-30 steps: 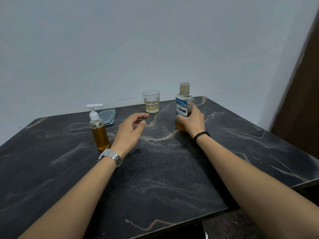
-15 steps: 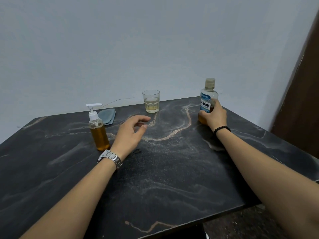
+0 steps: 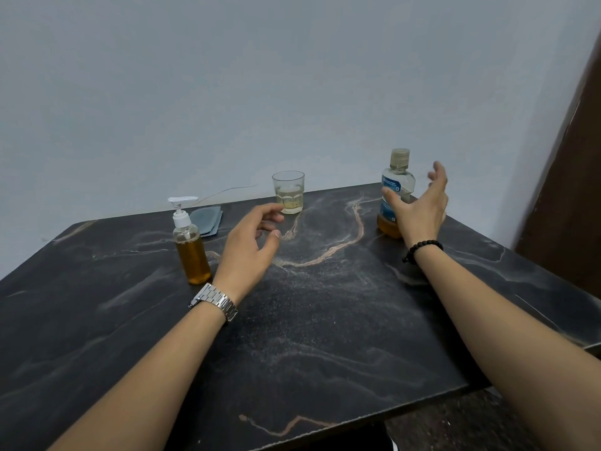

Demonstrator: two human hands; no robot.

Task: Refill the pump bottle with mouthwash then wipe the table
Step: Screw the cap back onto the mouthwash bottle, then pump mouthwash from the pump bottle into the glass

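Right hand [image 3: 419, 209] fingers are spread wide and a bit blurred, so whether the thumb is grazing the mouthwash bottle [image 3: 395, 193] can't really be told; nothing is gripped though. The bottle is stood upright near the far right edge of the dark marble table [image 3: 325, 336], cap on, amber liquid low at the bottom. Left hand [image 3: 250, 245] is loosely curled and open, held just over the tabletop between the pump bottle [image 3: 192, 245] and the glass [image 3: 288, 192]. A grey cloth [image 3: 206, 219] is laid flat behind the pump bottle.
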